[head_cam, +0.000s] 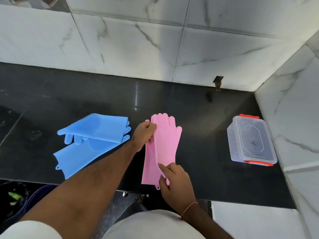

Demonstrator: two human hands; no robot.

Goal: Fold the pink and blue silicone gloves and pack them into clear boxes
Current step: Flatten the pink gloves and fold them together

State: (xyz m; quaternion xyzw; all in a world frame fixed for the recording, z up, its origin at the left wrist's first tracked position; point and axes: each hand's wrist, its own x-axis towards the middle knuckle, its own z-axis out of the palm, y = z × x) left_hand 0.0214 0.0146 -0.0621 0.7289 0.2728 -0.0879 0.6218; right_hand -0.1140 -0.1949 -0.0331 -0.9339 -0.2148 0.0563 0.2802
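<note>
Both hands, left hand (144,133) and right hand (174,183), pinch pink gloves (165,144) on a black counter (198,118) below marble-tiled walls (138,40); blue gloves (93,140) lie left, clear box (251,140) right.

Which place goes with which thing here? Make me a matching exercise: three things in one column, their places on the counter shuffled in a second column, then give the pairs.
Things:
1. blue gloves
2. pink gloves
3. clear box

Places:
A. by the right-hand wall, lid on
B. left of the left hand, lying untouched
C. in the middle, held by both hands, the right hand at the cuff end

Pairs: 1-B, 2-C, 3-A
</note>
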